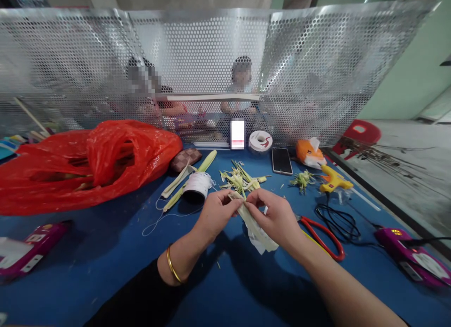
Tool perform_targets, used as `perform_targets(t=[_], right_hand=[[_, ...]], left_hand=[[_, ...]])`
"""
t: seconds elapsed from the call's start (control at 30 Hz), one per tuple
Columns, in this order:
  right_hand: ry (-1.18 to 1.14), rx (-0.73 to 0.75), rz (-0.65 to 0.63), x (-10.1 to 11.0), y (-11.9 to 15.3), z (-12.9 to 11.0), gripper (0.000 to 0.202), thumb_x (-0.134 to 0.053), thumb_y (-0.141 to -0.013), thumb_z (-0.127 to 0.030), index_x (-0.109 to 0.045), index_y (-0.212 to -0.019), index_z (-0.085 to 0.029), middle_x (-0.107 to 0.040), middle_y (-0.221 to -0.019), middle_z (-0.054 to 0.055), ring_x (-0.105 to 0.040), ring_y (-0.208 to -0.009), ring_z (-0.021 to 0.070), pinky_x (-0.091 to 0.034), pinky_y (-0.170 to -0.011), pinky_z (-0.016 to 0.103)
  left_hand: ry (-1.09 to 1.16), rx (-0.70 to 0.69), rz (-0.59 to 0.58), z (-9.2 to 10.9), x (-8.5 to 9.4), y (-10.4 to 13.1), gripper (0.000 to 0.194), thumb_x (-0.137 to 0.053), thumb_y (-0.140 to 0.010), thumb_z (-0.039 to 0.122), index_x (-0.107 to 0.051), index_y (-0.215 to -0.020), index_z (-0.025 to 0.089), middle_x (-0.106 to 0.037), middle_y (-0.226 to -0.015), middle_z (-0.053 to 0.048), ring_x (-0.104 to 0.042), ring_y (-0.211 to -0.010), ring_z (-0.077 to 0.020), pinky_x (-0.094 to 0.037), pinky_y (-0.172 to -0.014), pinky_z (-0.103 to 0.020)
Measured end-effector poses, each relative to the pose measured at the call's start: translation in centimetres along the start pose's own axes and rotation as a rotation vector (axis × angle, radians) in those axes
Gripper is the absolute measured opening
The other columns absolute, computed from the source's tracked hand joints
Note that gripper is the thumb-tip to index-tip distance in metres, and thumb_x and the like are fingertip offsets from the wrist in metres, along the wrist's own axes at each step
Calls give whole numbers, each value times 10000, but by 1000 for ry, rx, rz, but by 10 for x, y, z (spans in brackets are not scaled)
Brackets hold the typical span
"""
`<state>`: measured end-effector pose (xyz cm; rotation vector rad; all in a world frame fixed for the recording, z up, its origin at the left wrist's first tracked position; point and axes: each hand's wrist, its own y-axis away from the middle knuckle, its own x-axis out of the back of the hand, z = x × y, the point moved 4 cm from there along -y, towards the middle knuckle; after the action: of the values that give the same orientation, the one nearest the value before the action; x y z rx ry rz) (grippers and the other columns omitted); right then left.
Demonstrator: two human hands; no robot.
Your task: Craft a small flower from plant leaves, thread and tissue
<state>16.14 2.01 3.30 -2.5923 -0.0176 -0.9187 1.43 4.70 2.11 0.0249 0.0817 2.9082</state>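
A pale, dry corn husk strip (256,228) hangs between my hands, its loose end dropping toward my right wrist. My left hand (216,210) pinches its upper end between thumb and fingers. Close beside it, my right hand (271,212) also pinches the husk. Just past my fingertips lies a heap of cut green and yellow plant scraps (241,176). Left of my left hand lies a spool of white thread (198,183) on its side, its loose thread trailing over the table. More pale green husk pieces (207,161) lie behind and beside the spool.
A red plastic bag (105,153) fills the left, near a checked pouch (185,159). At right are red-handled pliers (327,233), a yellow glue gun (333,179), black cable (338,223), a phone (282,160), a ribbon roll (260,141). A perforated metal screen (204,50) stands behind; people sit beyond it.
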Motion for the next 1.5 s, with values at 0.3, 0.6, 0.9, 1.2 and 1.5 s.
perform_targets(t=[0.3, 0.6, 0.9, 1.2, 1.5], right_hand=[[-322, -72, 11, -5, -3, 3, 153, -523, -863, -280, -516, -730, -204, -495, -669, -28, -456, -639, 133, -366, -598, 251], [-585, -128, 63, -5, -2, 9, 151, -601, -852, -306, -568, -748, -202, -554, -732, -8, -489, -704, 145, -396, -674, 276], [-559, -173, 228, -5, 0, 5, 138, -611, -854, -296, -572, -757, -206, -580, -670, -25, -533, -634, 133, -427, -619, 256], [-609, -223, 199, -11, -1, 9, 148, -590, -845, -301, -558, -740, -203, -572, -654, -20, -520, -603, 127, -429, -589, 253], [-19, -108, 394, 25, -12, 30, 126, -492, -899, -256, -588, -832, -208, -638, -771, 42, -576, -698, 190, -437, -703, 326]], left_hand=[[69, 35, -41, 4, -3, 2, 131, -696, -692, 264, -641, -670, 146, -587, -601, 19, -520, -571, -103, -447, -562, -220], [78, 25, -13, 1, 3, -2, 107, -677, -727, 248, -646, -704, 148, -610, -629, 11, -530, -565, -97, -451, -549, -213], [311, 200, -92, -8, -8, 4, 377, -806, -665, 421, -673, -879, 140, -698, -813, -49, -664, -729, -162, -529, -670, -276], [315, 217, -91, -15, -15, 7, 186, -811, -642, 266, -722, -728, 126, -682, -639, -16, -623, -584, -106, -537, -662, -251], [387, 291, -48, -17, -11, 5, 158, -788, -695, 244, -745, -792, 126, -764, -779, -88, -713, -683, -166, -551, -677, -270]])
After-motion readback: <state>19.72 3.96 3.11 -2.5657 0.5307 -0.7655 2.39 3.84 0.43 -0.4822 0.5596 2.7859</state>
